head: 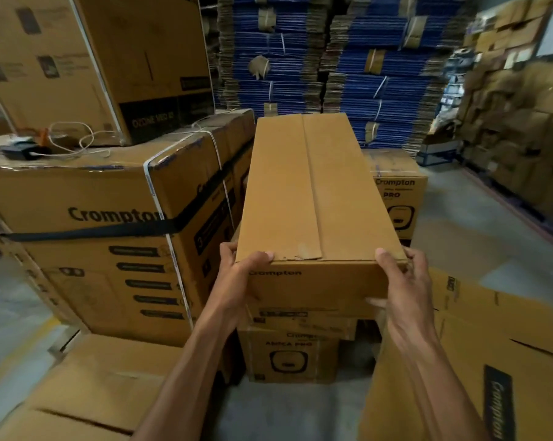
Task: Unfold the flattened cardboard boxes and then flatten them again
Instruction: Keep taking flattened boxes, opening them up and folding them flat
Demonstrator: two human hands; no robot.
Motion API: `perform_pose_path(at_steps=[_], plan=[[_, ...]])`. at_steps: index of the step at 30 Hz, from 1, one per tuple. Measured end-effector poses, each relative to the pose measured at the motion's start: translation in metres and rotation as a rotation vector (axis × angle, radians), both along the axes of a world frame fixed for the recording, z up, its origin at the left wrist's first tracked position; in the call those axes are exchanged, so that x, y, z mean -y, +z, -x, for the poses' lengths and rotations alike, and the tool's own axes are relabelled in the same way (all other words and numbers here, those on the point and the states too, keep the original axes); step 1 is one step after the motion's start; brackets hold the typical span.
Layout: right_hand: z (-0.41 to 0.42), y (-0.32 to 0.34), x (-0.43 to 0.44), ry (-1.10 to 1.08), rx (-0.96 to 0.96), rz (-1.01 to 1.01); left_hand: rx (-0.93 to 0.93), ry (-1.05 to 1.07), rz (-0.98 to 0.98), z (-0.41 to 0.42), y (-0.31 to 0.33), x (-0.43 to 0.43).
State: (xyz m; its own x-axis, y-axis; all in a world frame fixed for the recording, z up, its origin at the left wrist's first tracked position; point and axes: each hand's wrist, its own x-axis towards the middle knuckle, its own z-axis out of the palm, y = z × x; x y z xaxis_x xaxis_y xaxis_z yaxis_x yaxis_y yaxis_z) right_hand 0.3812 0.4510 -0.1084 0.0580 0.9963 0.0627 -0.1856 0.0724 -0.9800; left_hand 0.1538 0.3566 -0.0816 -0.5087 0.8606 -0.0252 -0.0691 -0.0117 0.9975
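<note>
One cardboard box (313, 192), long and narrow, is erected to full shape and sits at the centre of the view, lengthwise away from the person. Its top flaps are closed and meet along a seam running the length of the lid. The near end face bears the word "Crompton".

Both hands grip the near end. The left hand (240, 275) is curled round the near-left corner, thumb on the lid edge and fingers along the side wall. The right hand (402, 281) is wrapped round the near-right corner, with digits on the lid, side wall and end face.

Directly below the near end stands a stack of small printed cartons (287, 354); whether the box bears on them cannot be determined. A similar printed carton (399, 198) stands just beside the far right side.

To the left is a large strapped carton (93, 224) bound with white and black bands, with a white cord (74, 138) lying on its top and a tilted carton (93, 58) above it. Flattened cardboard (491, 345) lies near the right forearm, and further cartons (93, 393) lie at lower left.

Behind, blue-edged bundles of flat cardboard (300, 58) are stacked high. Cartons on racks (516, 122) line the right side of the grey floor (459, 218).
</note>
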Motion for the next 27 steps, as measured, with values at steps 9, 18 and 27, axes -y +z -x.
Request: perform_pose_path(at_steps=[9,18,27], plan=[[0.089,-0.004,-0.079,-0.097,0.052,0.118,-0.030,-0.127,0.096,0.100,0.008,-0.095],[0.120,0.006,-0.151,-0.135,0.216,0.176,-0.017,-0.086,0.169,0.125,-0.002,-0.188],[0.113,-0.038,-0.196,-0.179,-0.096,0.224,-0.160,-0.028,0.194,0.110,0.001,-0.238]])
